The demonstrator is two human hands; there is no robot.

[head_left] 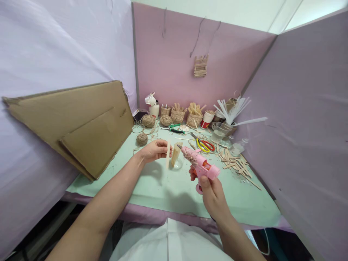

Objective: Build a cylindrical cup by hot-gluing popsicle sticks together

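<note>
My right hand [209, 186] is wrapped round the handle of a pink hot glue gun [199, 162], its body smeared with residue. The gun's nozzle points up and left, close to the top of a cluster of upright wooden sticks [175, 156]. A small clear glass or plastic piece [178, 164] shows at the foot of that cluster. In my left hand [156, 150] a single pale craft stick [168, 156] is pinched, held upright just left of the cluster. Whether my left fingers also touch the cluster, I cannot tell.
Scissors [205, 145], pliers [174, 129] and twine balls [141, 139] lie on the green tabletop [163, 192]. Loose sticks [236, 163] spread at right, near a clear cup [217, 133]. Baskets of sticks [194, 117] line the back. Cardboard [92, 127] leans left.
</note>
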